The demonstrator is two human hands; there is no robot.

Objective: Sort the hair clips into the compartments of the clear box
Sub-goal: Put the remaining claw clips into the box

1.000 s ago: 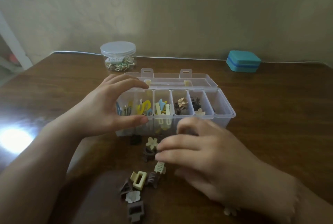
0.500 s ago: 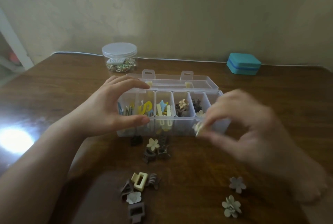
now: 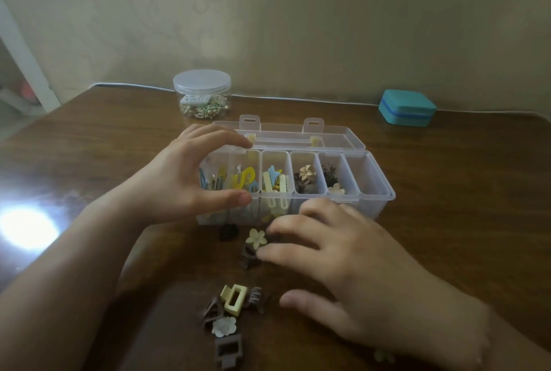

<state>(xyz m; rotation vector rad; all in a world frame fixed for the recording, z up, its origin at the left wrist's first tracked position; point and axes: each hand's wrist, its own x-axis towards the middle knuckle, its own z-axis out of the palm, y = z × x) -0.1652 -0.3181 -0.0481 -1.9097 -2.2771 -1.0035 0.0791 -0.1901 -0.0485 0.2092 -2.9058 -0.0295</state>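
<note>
The clear box sits open on the wooden table, its lid laid back behind it. Its row of compartments holds sorted clips; the one at the right end looks empty. The left hand curls round the box's left end, thumb on the front wall and fingers over the back rim. In front of the box, the right hand lies palm down with relaxed fingers, its fingertips touching a cream flower clip and a brown claw clip. Nearer the person lies a loose cluster: a cream rectangular clip, brown clips and a pale flower. Behind the box stand a lidded round jar and, to the right, a teal case, both near the beige wall. Bright glare marks the table left of the box.
</note>
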